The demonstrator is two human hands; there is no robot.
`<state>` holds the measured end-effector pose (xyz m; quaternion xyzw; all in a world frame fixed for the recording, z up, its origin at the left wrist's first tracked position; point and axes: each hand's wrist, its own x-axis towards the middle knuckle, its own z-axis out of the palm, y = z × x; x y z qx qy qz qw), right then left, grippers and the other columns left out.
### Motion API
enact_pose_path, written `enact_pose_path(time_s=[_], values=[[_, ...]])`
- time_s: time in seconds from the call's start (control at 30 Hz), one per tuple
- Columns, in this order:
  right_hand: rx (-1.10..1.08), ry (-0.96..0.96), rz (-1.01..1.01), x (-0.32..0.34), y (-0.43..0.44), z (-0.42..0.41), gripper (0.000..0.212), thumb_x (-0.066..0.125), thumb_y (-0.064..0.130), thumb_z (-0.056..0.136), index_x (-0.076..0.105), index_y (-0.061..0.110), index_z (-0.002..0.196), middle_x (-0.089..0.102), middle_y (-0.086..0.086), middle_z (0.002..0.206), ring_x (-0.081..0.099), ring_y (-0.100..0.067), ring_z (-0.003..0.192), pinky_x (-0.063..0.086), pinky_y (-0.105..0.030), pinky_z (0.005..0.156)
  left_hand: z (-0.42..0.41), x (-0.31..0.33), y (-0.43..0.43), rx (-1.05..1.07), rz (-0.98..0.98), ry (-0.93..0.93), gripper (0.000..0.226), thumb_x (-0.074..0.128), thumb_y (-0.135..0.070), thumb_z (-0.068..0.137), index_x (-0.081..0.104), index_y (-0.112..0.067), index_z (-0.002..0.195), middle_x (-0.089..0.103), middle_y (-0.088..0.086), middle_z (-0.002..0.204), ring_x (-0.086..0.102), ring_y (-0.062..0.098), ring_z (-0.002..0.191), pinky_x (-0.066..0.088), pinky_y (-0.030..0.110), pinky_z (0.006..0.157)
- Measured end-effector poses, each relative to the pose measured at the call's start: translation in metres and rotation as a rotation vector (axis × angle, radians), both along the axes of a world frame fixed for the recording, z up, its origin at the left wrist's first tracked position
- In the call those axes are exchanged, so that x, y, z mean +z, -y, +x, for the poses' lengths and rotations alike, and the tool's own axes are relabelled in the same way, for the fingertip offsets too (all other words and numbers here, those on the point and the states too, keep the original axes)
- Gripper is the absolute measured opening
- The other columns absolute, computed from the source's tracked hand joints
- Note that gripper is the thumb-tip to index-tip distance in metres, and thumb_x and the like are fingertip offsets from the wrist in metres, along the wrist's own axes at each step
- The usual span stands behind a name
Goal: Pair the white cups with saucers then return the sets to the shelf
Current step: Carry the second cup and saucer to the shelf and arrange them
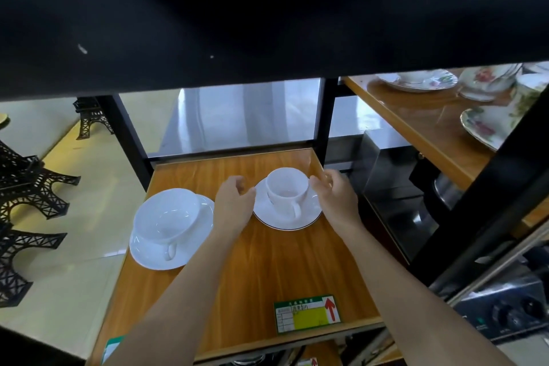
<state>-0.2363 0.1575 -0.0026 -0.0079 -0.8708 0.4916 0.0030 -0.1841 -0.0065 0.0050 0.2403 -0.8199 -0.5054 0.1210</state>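
Observation:
Two white cup-and-saucer sets stand on the wooden shelf (267, 270). At the left, a wide white cup (165, 221) sits on a plain white saucer (148, 255), handle toward me. Farther back on the right, a taller white cup (286, 189) sits on a dark-rimmed saucer (277, 217), its handle also toward me. My left hand (233, 205) hovers at that saucer's left edge with fingers apart. My right hand (335, 196) is at its right edge, fingers spread, holding nothing.
A black shelf beam (267, 30) hangs low overhead. Black uprights (322, 116) frame the bay. Black tower models (26, 187) stand at the left. Floral dishes (487, 125) fill the right-hand shelf. A green-yellow label (307, 313) lies near the front edge.

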Motion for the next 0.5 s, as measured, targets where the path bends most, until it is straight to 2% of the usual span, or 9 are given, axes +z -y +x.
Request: enact_pose_path(time_s=[0.07,0.13,0.27,0.37,0.5], values=[[0.065,-0.006,0.003,0.002,-0.002,0.002,0.045,0.051,0.028,0.092,0.045,0.019,0.136,0.052,-0.005,0.137,0.049,-0.024,0.126,0.045,-0.042,0.103,0.001,-0.006,0.0,-0.122,-0.027,-0.044,0.052,0.062,-0.012,0.087,0.044,-0.013,0.136,0.052,0.006,0.136,0.049,0.021,0.122,0.041,0.03,0.094],[0.159,0.021,0.012,0.0,-0.001,0.003,0.05,0.051,0.016,0.093,0.039,0.021,0.141,0.047,-0.004,0.143,0.043,-0.024,0.132,0.041,-0.04,0.105,0.003,-0.013,-0.002,-0.255,-0.039,-0.045,0.06,0.066,-0.008,0.083,0.042,-0.016,0.137,0.05,0.003,0.135,0.048,0.017,0.119,0.04,0.025,0.092],[0.263,0.021,0.034,-0.004,0.003,0.007,0.059,0.06,0.02,0.088,0.037,0.028,0.142,0.047,-0.001,0.144,0.043,-0.023,0.133,0.045,-0.045,0.105,0.001,-0.02,-0.006,-0.352,0.0,-0.071,0.069,0.072,-0.019,0.079,0.038,-0.022,0.139,0.049,-0.001,0.136,0.046,0.01,0.115,0.039,0.021,0.088],[0.277,0.006,0.045,-0.007,0.004,0.005,0.061,0.063,0.023,0.087,0.037,0.027,0.142,0.049,-0.001,0.142,0.045,-0.022,0.131,0.046,-0.047,0.103,0.0,-0.021,-0.009,-0.359,0.005,-0.107,0.068,0.073,-0.027,0.079,0.039,-0.022,0.138,0.051,-0.002,0.134,0.048,0.012,0.116,0.043,0.027,0.094],[0.253,-0.017,0.076,-0.007,0.004,0.005,0.058,0.062,0.018,0.088,0.039,0.025,0.14,0.049,-0.003,0.141,0.045,-0.023,0.13,0.045,-0.045,0.104,0.0,-0.018,-0.012,-0.332,0.005,-0.127,0.068,0.071,-0.026,0.08,0.038,-0.018,0.139,0.051,0.002,0.136,0.047,0.011,0.115,0.039,0.025,0.094]])
